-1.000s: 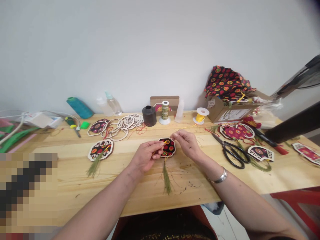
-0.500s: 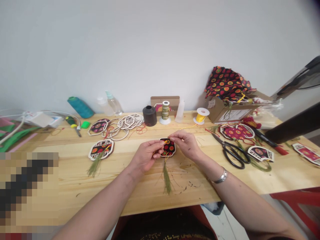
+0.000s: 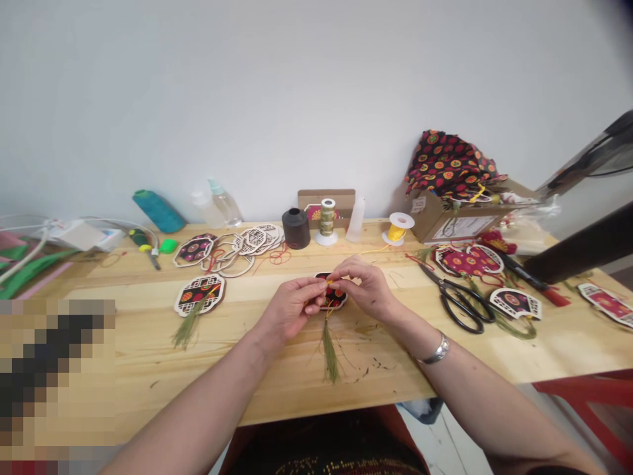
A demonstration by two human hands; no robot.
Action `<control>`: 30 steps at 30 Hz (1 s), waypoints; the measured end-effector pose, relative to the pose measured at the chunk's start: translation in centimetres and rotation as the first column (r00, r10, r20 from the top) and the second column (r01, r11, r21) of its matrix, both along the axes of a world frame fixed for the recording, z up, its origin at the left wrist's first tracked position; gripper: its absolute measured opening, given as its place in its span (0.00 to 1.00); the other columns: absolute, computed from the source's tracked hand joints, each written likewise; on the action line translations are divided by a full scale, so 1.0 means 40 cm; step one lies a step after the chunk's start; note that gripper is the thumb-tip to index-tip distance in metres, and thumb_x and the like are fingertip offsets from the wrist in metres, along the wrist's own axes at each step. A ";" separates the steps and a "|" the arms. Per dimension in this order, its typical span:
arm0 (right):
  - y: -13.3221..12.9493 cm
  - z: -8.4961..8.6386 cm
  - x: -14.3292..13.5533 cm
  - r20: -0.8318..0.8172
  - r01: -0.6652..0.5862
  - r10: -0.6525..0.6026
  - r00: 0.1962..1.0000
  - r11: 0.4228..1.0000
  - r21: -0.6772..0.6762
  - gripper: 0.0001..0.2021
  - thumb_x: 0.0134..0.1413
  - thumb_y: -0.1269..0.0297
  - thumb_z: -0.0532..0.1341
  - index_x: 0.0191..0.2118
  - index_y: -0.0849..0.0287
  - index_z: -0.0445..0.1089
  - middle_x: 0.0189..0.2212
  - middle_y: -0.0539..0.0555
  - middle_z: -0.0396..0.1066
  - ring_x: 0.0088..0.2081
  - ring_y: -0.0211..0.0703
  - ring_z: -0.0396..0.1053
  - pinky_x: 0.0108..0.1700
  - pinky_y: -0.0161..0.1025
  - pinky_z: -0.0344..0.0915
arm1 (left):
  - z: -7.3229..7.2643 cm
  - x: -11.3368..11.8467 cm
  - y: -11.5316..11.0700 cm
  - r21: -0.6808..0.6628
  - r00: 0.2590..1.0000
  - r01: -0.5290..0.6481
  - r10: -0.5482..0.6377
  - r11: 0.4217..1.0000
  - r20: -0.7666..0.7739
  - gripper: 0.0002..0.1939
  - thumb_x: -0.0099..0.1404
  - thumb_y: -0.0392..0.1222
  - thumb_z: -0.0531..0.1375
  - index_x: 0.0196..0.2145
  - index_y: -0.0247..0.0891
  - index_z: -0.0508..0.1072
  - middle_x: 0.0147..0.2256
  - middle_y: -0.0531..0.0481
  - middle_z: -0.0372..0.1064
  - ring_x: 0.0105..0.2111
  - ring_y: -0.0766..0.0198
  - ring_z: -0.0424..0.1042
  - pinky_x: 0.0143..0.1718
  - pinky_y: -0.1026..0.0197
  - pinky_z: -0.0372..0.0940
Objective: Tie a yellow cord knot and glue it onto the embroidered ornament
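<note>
Both my hands meet over a small ornament (image 3: pixel 338 301) covered in black fabric with red and orange round patterns. Yellow cord (image 3: pixel 330 282) shows between my fingertips, over the fabric. My left hand (image 3: pixel 297 305) is closed in a pinch on the cord at the ornament's left side. From the right, my right hand (image 3: pixel 364 287) pinches the cord too, covering the ornament's upper right. An olive-green tassel (image 3: pixel 330 356) hangs from the ornament's lower edge and lies on the table. Behind my right hand, cord runs back to a white spool of yellow cord (image 3: pixel 398 229).
Black-handled scissors (image 3: pixel 465 307) lie at the right, near several finished-looking ornaments. A tasselled ornament (image 3: pixel 200 295) is at the left, with lattice wooden frames (image 3: pixel 257 241) behind. A dark thread cone (image 3: pixel 295 229), green thread spool (image 3: pixel 327 218) and cardboard box (image 3: pixel 462 221) stand along the wall.
My right hand has moved slightly left and down, bringing its fingertips to my left ones and covering more of the ornament. My left hand stays nearly in place.
</note>
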State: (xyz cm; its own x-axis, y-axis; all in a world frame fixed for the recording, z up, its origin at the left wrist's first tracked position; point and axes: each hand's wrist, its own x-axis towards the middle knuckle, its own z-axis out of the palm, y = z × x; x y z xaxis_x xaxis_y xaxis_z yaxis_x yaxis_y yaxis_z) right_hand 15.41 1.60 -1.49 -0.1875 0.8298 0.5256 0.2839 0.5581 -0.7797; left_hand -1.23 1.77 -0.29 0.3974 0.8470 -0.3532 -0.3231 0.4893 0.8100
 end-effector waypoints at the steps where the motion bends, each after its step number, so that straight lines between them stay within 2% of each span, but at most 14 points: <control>1: 0.000 0.000 0.000 0.003 0.000 0.000 1.000 1.000 0.011 0.04 0.48 0.72 0.64 0.30 0.55 0.74 0.28 0.51 0.72 0.33 0.40 0.68 0.39 0.40 0.63 | 0.000 0.001 0.000 -0.001 1.000 0.000 0.000 1.000 0.001 0.09 0.45 0.34 0.67 0.25 0.26 0.75 0.19 0.51 0.62 0.19 0.76 0.59 0.14 0.75 0.46; 13: -0.004 0.008 -0.003 0.069 0.058 -0.066 0.995 0.992 0.112 0.06 0.51 0.72 0.61 0.27 0.56 0.70 0.25 0.50 0.70 0.31 0.39 0.65 0.37 0.40 0.62 | -0.003 0.001 -0.005 0.009 0.999 0.024 -0.024 1.000 0.026 0.10 0.47 0.35 0.68 0.28 0.26 0.76 0.19 0.50 0.63 0.20 0.76 0.59 0.15 0.75 0.46; 19: -0.001 0.004 -0.001 0.094 0.071 -0.083 0.992 0.990 0.119 0.06 0.53 0.72 0.59 0.27 0.57 0.69 0.25 0.50 0.70 0.31 0.39 0.65 0.37 0.40 0.62 | -0.008 -0.002 -0.007 0.034 0.995 0.039 -0.041 0.999 0.087 0.11 0.51 0.40 0.66 0.29 0.28 0.76 0.24 0.48 0.66 0.23 0.73 0.62 0.18 0.73 0.52; 30: 0.002 0.002 0.002 0.111 0.076 -0.090 0.990 0.988 0.131 0.06 0.53 0.73 0.59 0.27 0.57 0.67 0.25 0.50 0.69 0.31 0.39 0.64 0.37 0.39 0.61 | -0.002 0.000 -0.012 0.067 1.000 0.021 -0.021 0.997 -0.005 0.09 0.49 0.40 0.67 0.25 0.29 0.76 0.20 0.51 0.64 0.21 0.73 0.62 0.18 0.71 0.51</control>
State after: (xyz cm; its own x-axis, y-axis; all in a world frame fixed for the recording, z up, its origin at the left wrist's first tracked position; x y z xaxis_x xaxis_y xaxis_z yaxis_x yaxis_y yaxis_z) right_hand 15.51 1.69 -1.39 -0.1866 0.7732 0.6061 0.4178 0.6209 -0.6633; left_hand -1.23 1.28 -0.37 0.4140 0.8603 -0.2974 -0.3093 0.4402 0.8429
